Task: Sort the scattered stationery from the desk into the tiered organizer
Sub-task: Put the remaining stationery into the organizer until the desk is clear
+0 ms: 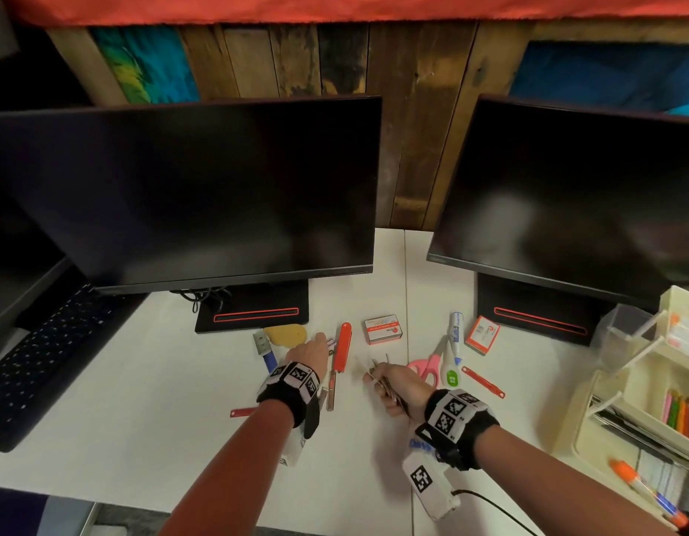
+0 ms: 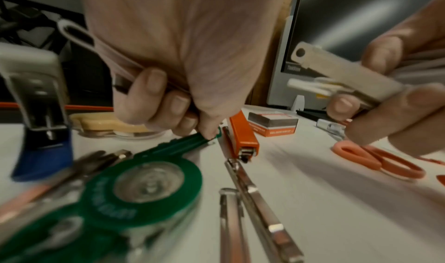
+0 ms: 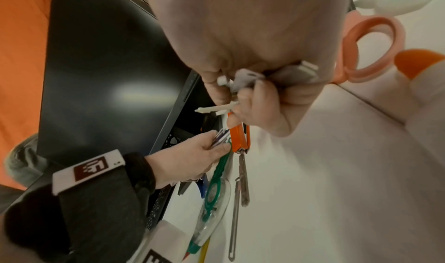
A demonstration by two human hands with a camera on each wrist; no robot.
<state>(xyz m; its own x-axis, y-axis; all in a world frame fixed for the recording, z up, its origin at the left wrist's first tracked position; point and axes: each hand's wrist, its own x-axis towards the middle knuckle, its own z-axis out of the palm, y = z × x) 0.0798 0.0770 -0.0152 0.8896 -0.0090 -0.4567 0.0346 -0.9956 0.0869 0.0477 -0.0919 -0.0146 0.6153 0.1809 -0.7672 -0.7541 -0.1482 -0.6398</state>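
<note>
My left hand (image 1: 316, 345) reaches forward beside the red stapler (image 1: 343, 346). Its curled fingers (image 2: 154, 88) hold a bundle of thin strip clips, and one fingertip touches the tip of the green correction tape (image 2: 144, 183). To the right, my right hand (image 1: 381, 377) hovers just above the desk and grips several flat grey clips (image 3: 250, 78) with a white plastic piece. Two metal fastener bars (image 1: 330, 388) lie below the stapler. The cream tiered organizer (image 1: 621, 404) stands at the far right with coloured pencils and an orange marker in it.
A staple box (image 1: 383, 328), pink scissors (image 1: 426, 367), a white marker (image 1: 456, 330), a red card box (image 1: 483, 334) and red clips (image 1: 483, 381) lie on the white desk. Two dark monitors (image 1: 203, 195) stand behind. A keyboard (image 1: 37, 365) is at the left.
</note>
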